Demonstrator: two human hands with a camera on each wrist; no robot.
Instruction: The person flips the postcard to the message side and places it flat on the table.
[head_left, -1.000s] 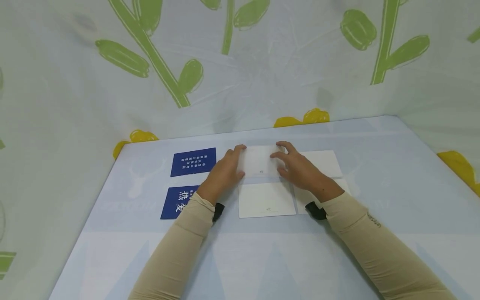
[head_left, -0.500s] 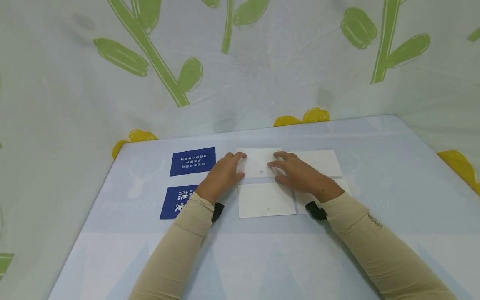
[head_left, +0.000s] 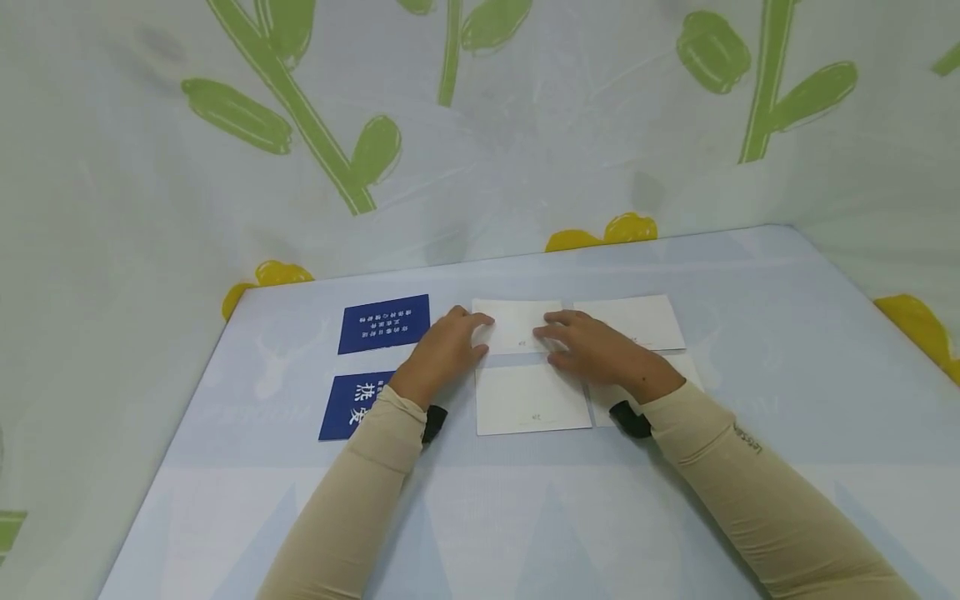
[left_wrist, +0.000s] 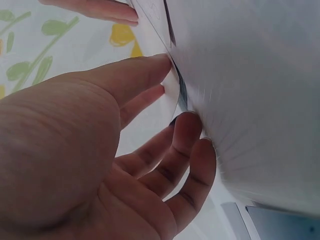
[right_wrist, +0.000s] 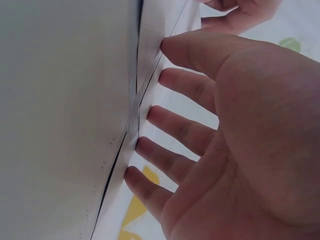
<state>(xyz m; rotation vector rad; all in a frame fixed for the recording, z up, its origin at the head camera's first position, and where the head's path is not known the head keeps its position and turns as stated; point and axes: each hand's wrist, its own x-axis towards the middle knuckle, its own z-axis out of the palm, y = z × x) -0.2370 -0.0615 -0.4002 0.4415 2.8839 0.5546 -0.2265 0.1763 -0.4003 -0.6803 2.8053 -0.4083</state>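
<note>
My left hand (head_left: 446, 354) rests at the left edge of a white card (head_left: 517, 329) in the upper middle, thumb and forefinger spread along that edge. From the right, my right hand (head_left: 600, 348) touches the same card, its fingers fairly straight in the right wrist view. The card lies flat and bears a small printed mark. Directly below it is a second white card (head_left: 532, 404). Two more, an upper right card (head_left: 637, 318) and a lower right card (head_left: 606, 408), are partly hidden by my right hand and wrist.
Left of my left hand lie an upper blue card (head_left: 384, 323) and a lower blue card (head_left: 352, 408), both with white characters; my left arm covers part of the lower one. A pale patterned cloth covers the table (head_left: 495, 517). Behind it hangs a leaf-print curtain (head_left: 525, 158).
The upper middle white card has come down from a slightly raised position and now lies flat. Both hands have lowered a little with it, and the right fingers have shifted slightly left.
</note>
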